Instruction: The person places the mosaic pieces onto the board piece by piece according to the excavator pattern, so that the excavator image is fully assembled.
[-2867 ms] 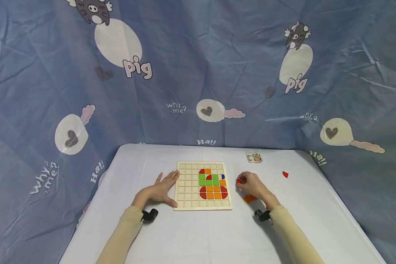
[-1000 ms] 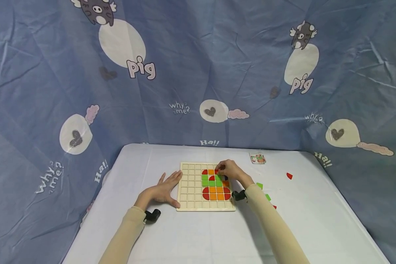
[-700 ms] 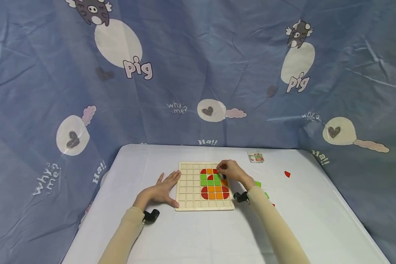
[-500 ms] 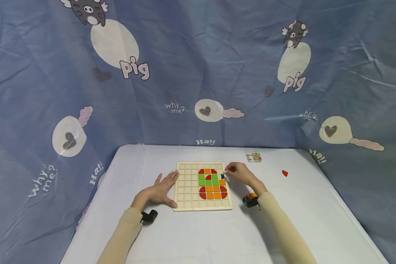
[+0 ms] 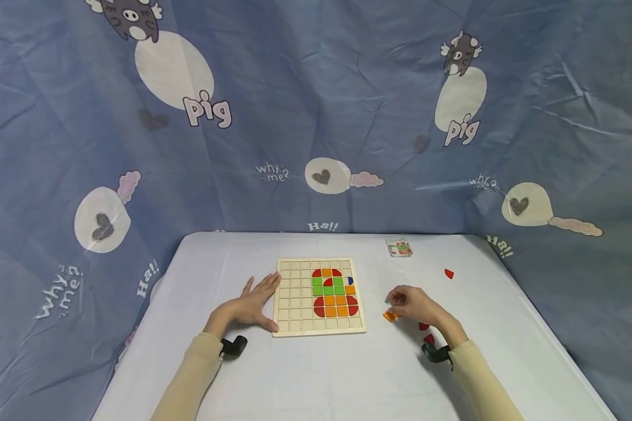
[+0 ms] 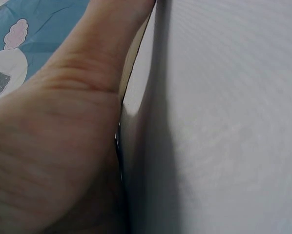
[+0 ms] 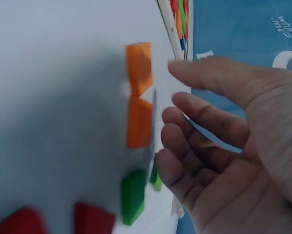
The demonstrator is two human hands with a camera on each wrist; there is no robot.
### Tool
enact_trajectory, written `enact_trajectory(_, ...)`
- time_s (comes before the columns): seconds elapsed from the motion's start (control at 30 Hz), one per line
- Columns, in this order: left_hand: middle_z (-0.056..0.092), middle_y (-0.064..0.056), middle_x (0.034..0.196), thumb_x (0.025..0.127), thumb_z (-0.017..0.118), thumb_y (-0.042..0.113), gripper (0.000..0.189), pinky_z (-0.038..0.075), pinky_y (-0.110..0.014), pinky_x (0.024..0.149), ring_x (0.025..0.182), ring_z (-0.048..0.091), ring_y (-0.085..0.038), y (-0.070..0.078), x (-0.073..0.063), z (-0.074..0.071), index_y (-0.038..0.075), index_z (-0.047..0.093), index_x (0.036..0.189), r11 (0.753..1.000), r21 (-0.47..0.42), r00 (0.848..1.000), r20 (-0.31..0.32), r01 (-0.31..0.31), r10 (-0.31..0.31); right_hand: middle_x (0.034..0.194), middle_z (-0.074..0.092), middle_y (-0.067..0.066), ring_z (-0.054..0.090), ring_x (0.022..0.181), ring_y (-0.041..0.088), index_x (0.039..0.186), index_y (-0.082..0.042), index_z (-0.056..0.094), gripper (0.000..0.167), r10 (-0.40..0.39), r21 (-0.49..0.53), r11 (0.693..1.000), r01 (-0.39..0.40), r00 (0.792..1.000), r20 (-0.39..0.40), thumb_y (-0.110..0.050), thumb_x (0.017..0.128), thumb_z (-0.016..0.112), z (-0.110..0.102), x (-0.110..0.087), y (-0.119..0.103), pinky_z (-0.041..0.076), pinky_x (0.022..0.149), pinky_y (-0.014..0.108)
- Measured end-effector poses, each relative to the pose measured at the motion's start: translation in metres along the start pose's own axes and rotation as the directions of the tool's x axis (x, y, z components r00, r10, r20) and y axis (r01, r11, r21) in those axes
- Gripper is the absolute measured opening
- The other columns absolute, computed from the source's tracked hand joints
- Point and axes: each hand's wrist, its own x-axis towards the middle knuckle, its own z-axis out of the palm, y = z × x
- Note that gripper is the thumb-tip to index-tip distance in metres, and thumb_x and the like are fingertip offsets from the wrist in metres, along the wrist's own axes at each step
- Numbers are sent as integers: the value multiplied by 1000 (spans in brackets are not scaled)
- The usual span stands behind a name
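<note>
My left hand [image 5: 248, 304] lies with spread fingers along the left edge of a pale wooden grid board [image 5: 295, 298]. In the left wrist view the palm side [image 6: 53, 146] stands close to the white tabletop. Red, orange, green and blue tiles fill part of the board's right half. Right of the board, my right hand [image 5: 416, 305] hovers with loosely bent fingers and nothing between them. The right wrist view has two orange tiles [image 7: 139, 122] just beyond its fingertips. A green tile [image 7: 133, 197] and red tiles [image 7: 93, 218] lie nearby on the table.
A small printed picture card [image 5: 399, 248] lies toward the back, right of the board. One red tile [image 5: 449, 273] sits alone further right. A blue patterned cloth [image 5: 274, 128] hangs behind and beside the white table [image 5: 305, 380].
My right hand put a red quarter-round tile at the upper right of the pattern, let go, then moved right and nearer over the loose tiles. The left hand stayed on the board's edge.
</note>
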Motion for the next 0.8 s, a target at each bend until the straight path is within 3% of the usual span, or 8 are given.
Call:
enact_trajectory(0.17,0,-16,163,64,80,61,132,-8,-64,116,150,1,-36,-1,0,1,1,5,154,1000,-4,1000,1,4,-4,95,62,-5,54,84,11,105,-15,68,26,17,-40,999,-17,1000,11,-21,81,77,3,-13,7,47,71,24)
enact_trajectory(0.4,0,-16,163,63,81,60,132,-9,-64,116,150,1,-36,-2,1,0,1,5,154,1000,-1,1000,3,8,-8,102,64,-5,55,88,11,105,-16,69,28,0,-48,999,-1,999,-36,-19,79,79,9,-20,7,50,79,28)
enact_trajectory(0.57,0,-15,163,63,80,62,132,-10,-63,116,151,0,-34,-2,1,1,1,5,154,1000,-2,1000,9,13,-12,95,65,-5,57,83,8,102,-13,69,26,-26,-23,999,25,998,-60,-19,79,80,18,-16,3,52,72,22)
enact_trajectory(0.8,-4,-12,164,63,77,66,133,-10,-63,116,151,-2,-32,-5,3,3,4,3,155,999,28,999,26,26,-26,84,62,-6,55,76,8,95,-12,66,26,70,-45,996,-75,993,-100,-17,75,82,22,-10,-3,49,66,20)
